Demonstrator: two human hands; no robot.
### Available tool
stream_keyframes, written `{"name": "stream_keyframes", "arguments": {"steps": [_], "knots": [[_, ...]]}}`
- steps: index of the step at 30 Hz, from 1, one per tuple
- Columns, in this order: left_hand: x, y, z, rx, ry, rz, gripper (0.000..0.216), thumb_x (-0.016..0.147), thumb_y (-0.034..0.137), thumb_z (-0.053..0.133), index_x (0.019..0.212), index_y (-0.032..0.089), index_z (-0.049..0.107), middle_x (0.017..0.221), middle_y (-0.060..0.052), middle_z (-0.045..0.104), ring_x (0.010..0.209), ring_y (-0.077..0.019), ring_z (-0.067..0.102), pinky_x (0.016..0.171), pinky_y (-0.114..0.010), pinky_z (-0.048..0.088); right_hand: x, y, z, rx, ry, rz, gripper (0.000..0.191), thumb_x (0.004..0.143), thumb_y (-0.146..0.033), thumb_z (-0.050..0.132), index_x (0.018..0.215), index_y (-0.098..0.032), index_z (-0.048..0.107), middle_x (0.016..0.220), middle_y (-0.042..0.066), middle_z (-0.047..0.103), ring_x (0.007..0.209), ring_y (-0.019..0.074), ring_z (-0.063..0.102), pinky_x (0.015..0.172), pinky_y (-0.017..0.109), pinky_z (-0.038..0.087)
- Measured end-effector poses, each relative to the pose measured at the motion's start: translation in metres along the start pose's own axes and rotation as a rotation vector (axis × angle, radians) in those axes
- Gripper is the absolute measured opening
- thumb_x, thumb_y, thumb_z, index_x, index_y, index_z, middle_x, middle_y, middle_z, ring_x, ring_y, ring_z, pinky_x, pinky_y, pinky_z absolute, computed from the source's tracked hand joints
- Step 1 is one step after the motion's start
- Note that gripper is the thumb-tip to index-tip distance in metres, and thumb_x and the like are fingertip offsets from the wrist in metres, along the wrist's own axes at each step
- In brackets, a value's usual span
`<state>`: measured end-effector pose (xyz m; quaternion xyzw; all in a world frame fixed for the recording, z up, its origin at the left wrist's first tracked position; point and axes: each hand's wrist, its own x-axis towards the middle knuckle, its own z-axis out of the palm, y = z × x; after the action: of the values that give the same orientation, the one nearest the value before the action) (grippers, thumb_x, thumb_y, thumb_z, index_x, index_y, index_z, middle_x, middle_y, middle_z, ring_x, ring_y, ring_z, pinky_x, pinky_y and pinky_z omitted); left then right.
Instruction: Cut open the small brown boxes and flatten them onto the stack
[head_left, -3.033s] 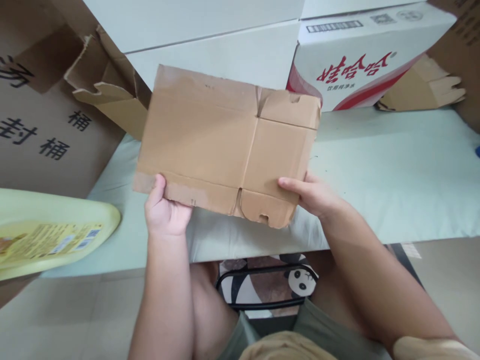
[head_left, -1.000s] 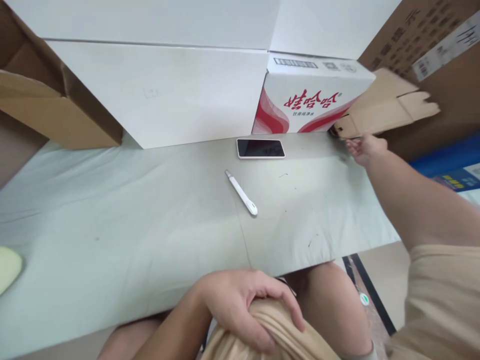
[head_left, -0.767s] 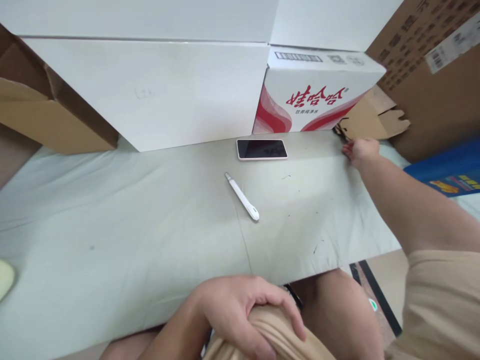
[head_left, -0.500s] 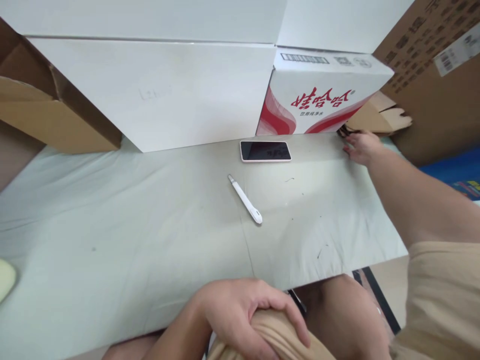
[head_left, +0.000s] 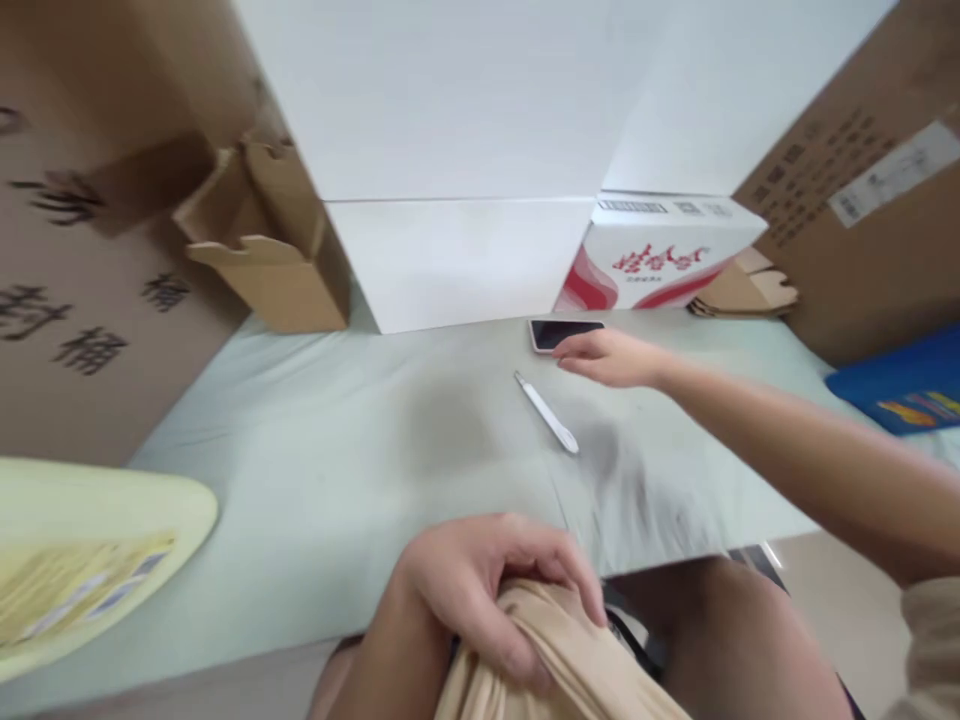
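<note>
Left hand: lower centre of the frame; my left hand (head_left: 476,575) is curved in a wide arch over beige fabric (head_left: 559,640), thumb well apart from the fingers. I cannot determine whether it grips the fabric or only rests on it.
Right hand: right of centre; my right hand (head_left: 615,358) is palm down, fingers loosely extended toward the left of the frame. I see nothing held in it.
Phone: right of centre; the phone (head_left: 555,332) lies screen up, its lower right part covered by my right hand. I cannot determine whether they touch.
White tool: just below the phone, the slim white tool (head_left: 547,414) lies diagonally, narrow end toward upper left, apart from both hands.
Work surface: pale green cloth (head_left: 322,440) under the phone and the white tool.
Rear centre: a plain white box (head_left: 465,265), with a red-lettered white box (head_left: 652,272) to its right.
Upper left: an open-topped brown carton (head_left: 289,290).
Right side: folded cardboard (head_left: 735,292) beside the red-lettered white box; a blue package (head_left: 900,385) at the edge.
Lower left: a pale yellow-green container (head_left: 105,500), label visible.
</note>
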<state>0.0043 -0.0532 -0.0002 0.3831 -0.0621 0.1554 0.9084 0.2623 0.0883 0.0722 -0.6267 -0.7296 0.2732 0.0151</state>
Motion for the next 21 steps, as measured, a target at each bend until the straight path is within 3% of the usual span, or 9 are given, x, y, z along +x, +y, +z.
{"name": "stream_keyframes", "arguments": {"steps": [4,6,8,11,13,16,18,21], "knots": [[-0.02,-0.002,-0.002,-0.012,0.036,0.143,0.065,0.046,0.004,0.099,0.107,0.01,0.076,0.088,-0.003,0.075,0.067,-0.011,0.067,0.061,-0.015,0.053,0.034,-0.114,0.045,0.119,0.045,-0.4,0.03,0.098,-0.024,0.062,0.124,-0.019,0.075,0.132,0.012,0.074,0.107,0.022,0.077,0.1,0.036,0.061],[-0.03,0.001,-0.003,-0.01,0.03,0.191,0.068,0.043,-0.001,0.098,0.107,0.011,0.077,0.089,-0.004,0.076,0.068,-0.0116,0.068,0.06,-0.015,0.055,0.056,-0.169,0.062,0.219,0.106,-0.555,0.03,0.097,-0.022,0.064,0.125,-0.019,0.073,0.153,0.015,0.059,0.098,0.0183,0.078,0.1,0.038,0.062],[-0.041,0.005,-0.002,-0.019,0.025,0.211,0.072,0.042,-0.005,0.096,0.109,0.012,0.078,0.09,-0.005,0.077,0.07,-0.0123,0.069,0.06,-0.015,0.056,0.078,-0.218,0.072,0.28,0.176,-0.575,0.033,0.097,-0.019,0.065,0.13,-0.017,0.07,0.173,0.017,0.033,0.097,0.0136,0.077,0.11,0.038,0.058],[-0.054,0.012,0.002,-0.055,0.049,0.255,0.073,0.044,-0.008,0.094,0.113,0.014,0.078,0.092,-0.006,0.078,0.072,-0.0127,0.071,0.061,-0.016,0.058,0.109,-0.269,0.074,0.309,0.21,-0.537,0.04,0.096,-0.011,0.066,0.136,-0.011,0.065,0.18,0.019,0.006,0.119,0.0155,0.072,0.126,0.039,0.043],[-0.059,0.017,0.002,-0.074,0.063,0.312,0.072,0.045,-0.008,0.094,0.113,0.014,0.079,0.092,-0.007,0.078,0.072,-0.0128,0.071,0.061,-0.016,0.058,0.127,-0.287,0.073,0.316,0.203,-0.533,0.04,0.095,-0.011,0.068,0.135,-0.008,0.065,0.179,0.021,0.012,0.14,0.0225,0.061,0.131,0.043,0.036],[-0.059,0.028,-0.001,-0.048,0.004,0.33,0.075,0.047,-0.01,0.092,0.116,0.016,0.078,0.093,-0.007,0.079,0.074,-0.0136,0.072,0.063,-0.017,0.059,0.141,-0.295,0.079,0.338,0.208,-0.548,0.042,0.096,-0.016,0.068,0.136,-0.004,0.063,0.166,0.019,0.044,0.154,0.0252,0.047,0.134,0.044,0.03],[-0.053,0.035,-0.004,-0.01,-0.053,0.317,0.076,0.05,-0.01,0.091,0.119,0.017,0.077,0.093,-0.006,0.078,0.075,-0.0141,0.073,0.066,-0.018,0.059,0.135,-0.289,0.087,0.368,0.218,-0.589,0.047,0.097,-0.023,0.068,0.14,-0.005,0.061,0.157,0.014,0.055,0.146,0.0207,0.054,0.13,0.039,0.036],[-0.039,0.041,-0.002,0.034,-0.069,0.32,0.066,0.053,0.004,0.097,0.115,0.018,0.075,0.087,-0.004,0.076,0.07,-0.0134,0.07,0.065,-0.019,0.058,0.103,-0.264,0.099,0.425,0.236,-0.675,0.043,0.096,-0.03,0.067,0.135,-0.012,0.064,0.151,0.007,0.061,0.114,0.0117,0.07,0.109,0.03,0.054]]}}
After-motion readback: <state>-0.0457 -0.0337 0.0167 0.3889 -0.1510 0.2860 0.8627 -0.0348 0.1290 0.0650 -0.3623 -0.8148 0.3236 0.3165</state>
